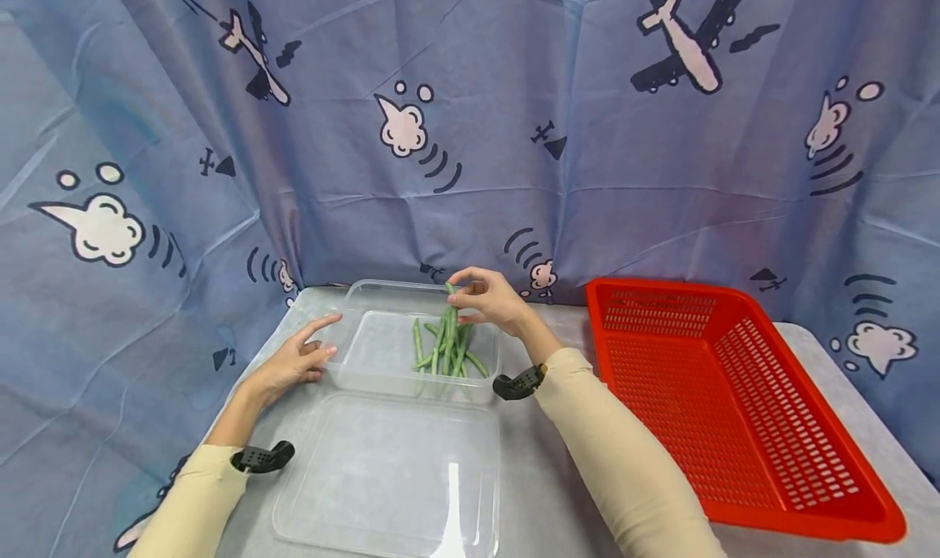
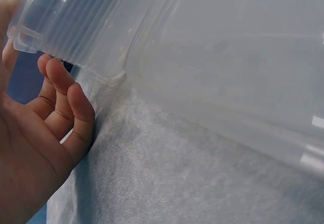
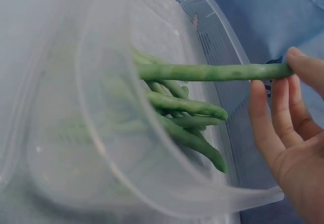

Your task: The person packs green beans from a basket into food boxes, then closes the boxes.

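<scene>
Several green beans [image 1: 441, 350] lie in a heap at the right end of a clear plastic container [image 1: 389, 378]. My right hand [image 1: 494, 298] pinches one green bean [image 3: 217, 72] by its tip, between thumb and fingers. That bean stands up over the heap, and its lower end is among the others in the head view. At the container's left end is my left hand [image 1: 294, 360], thumb and fingers spread around the corner. In the left wrist view the fingers [image 2: 81, 107] are beside the ribbed wall; whether they all touch it I cannot tell.
A clear lid [image 1: 389, 476] lies flat on the pale cloth-covered table in front of the container. To the right stands a red perforated basket [image 1: 661, 395]. A blue patterned curtain [image 1: 470, 134] hangs behind the table.
</scene>
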Motion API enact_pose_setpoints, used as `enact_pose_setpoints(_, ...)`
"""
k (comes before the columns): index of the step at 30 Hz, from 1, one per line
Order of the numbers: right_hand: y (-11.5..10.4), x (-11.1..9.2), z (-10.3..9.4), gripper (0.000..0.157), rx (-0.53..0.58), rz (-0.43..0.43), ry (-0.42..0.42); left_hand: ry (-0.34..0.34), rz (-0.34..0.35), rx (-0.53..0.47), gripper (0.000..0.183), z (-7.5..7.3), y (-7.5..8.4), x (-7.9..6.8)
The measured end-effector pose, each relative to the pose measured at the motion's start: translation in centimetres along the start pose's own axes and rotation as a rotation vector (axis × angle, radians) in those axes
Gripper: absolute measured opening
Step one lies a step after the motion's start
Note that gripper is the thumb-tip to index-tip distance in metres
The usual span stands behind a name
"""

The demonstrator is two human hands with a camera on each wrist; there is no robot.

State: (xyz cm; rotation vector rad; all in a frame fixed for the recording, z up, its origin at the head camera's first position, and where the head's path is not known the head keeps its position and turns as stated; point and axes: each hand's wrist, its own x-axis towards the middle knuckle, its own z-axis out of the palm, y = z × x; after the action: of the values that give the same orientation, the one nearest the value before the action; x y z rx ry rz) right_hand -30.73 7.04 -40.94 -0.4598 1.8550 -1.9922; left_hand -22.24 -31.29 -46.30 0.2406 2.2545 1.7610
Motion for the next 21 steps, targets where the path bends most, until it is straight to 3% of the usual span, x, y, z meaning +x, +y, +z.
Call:
enact_pose_setpoints(5, -0.1, -0.4, -0.2, 0.028, -0.067, -0.039, 0.014, -0.01, 0.001, -0.009, 0.064, 0.3, 0.0, 0.2)
enact_pose_setpoints(9, -0.8, -0.8, -0.5, 0.024, -0.158, -0.13, 0.065, -0.017, -0.008, -0.013, 0.064, 0.4, 0.0, 0.2)
enact_pose_setpoints(12, -1.7, -1.2, -0.4, 0.023, -0.161, -0.191, 0.109, -0.015, -0.011, -0.003, 0.064, 0.4, 0.2, 0.1)
enact_pose_setpoints(17, -2.7, -2.0, 0.5, 0.029, 0.017, -0.228, 0.147, 0.019, 0.001, 0.029, 0.065, 0.2, 0.6, -0.5)
enact_pose_setpoints(21, -3.1, -2.8, 1.6, 0.011, 0.222, -0.24, 0.202, 0.042, 0.006, 0.034, 0.068, 0.2, 0.8, -0.8)
